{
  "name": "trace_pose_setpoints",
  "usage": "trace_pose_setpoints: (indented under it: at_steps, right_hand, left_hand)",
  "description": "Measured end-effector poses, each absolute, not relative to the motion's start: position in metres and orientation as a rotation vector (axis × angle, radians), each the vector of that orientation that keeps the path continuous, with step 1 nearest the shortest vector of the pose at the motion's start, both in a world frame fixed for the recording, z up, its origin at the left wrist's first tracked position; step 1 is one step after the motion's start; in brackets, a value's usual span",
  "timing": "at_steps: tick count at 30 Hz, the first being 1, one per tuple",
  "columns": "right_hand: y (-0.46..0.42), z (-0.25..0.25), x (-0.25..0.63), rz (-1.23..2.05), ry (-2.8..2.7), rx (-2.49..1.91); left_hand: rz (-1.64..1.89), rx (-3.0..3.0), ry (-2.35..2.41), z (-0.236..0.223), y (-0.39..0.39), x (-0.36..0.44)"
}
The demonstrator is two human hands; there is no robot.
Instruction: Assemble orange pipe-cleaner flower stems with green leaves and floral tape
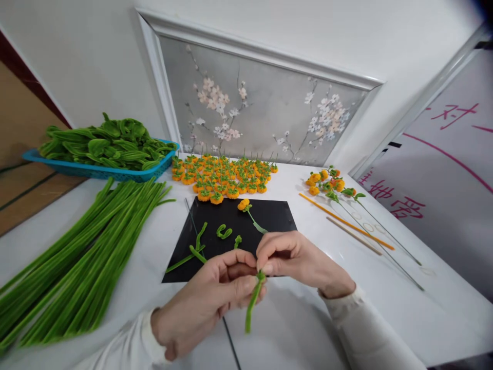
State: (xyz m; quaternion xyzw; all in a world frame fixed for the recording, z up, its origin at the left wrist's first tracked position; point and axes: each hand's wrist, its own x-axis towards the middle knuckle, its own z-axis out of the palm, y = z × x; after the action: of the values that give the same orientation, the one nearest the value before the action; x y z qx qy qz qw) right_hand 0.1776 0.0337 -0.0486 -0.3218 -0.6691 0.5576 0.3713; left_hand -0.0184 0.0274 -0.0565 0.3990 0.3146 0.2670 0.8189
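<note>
Both my hands meet in front of the black mat (269, 216), pinching a short green pipe cleaner (252, 306). My left hand (219, 293) grips it between thumb and fingers, and its free end hangs downward. At its bunched upper end, the fingertips of my right hand (296, 259) press together. Just beyond my fingers lies an orange pipe-cleaner flower (244, 204) on a green stem. Cut green pieces (198, 246), a curled green piece (224, 232) and a small green piece (238, 240) rest on the mat.
Long green pipe cleaners (88, 262) lie at the left, below a blue basket (134, 173) heaped with green leaf shapes. Rows of orange flower heads (227, 177) stand behind the mat. At the right are finished flowers (325, 182), an orange stick (346, 222) and a tan stick (354, 235).
</note>
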Motion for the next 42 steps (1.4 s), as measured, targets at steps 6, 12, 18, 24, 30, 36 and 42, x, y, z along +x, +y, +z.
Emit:
trace_pose_setpoints:
  at_steps: [6,12,18,24,30,36,42]
  right_hand:
    - [0.0344,-0.0486,0.1778,1.311,-1.739,-0.831]
    - [0.0334,-0.0469,0.1755,1.391,-1.730,-0.805]
    - [0.0337,-0.0466,0.1800,1.380,-1.631,-0.818]
    - [0.0334,-0.0497,0.1758,1.416,-1.659,-0.804]
    - [0.0353,-0.0525,0.1746,1.292,-1.717,-0.789]
    - [0.0362,-0.0536,0.1770,1.394,-1.651,-0.820]
    - [0.0354,-0.0560,0.1743,1.469,-1.563,-0.897]
  left_hand:
    - [0.476,0.919,0.623,-0.0541,0.0308,-0.0225]
    - [0.543,1.116,0.714,-0.0556,0.0339,-0.0219]
    - [0.584,1.126,0.740,-0.0549,0.0352,-0.0211]
    - [0.651,1.100,0.770,-0.0532,0.0341,-0.0206]
    - [0.638,1.015,0.731,-0.0535,0.0341,-0.0208]
    - [0.605,1.004,0.766,-0.0538,0.0349,-0.0188]
    - [0.650,1.042,0.857,-0.0507,0.0344,-0.0183]
